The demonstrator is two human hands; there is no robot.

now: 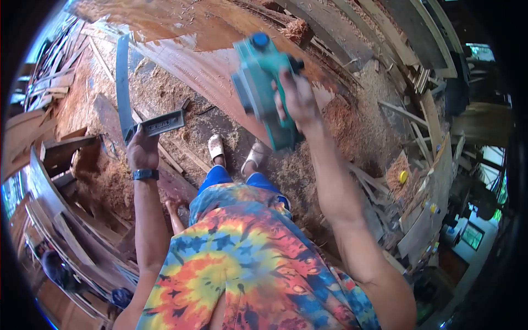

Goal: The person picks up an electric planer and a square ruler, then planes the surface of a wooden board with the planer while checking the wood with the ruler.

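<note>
We see the right hand (298, 100) with its fingers curled round the handle of a green power planer (268, 88), both blurred, above the broad wooden slab (206, 69); we cannot tell whether planer and wood touch. The left hand (143, 151) is closed on the black stock of a square (160, 122), its blade pointing away from us. The slab looks reddish-brown, with a paler stretch. Around it, shavings and sawdust cover the floor (286, 184); beyond, we find loose planks (437, 124) heaped along both sides of the room.
</note>
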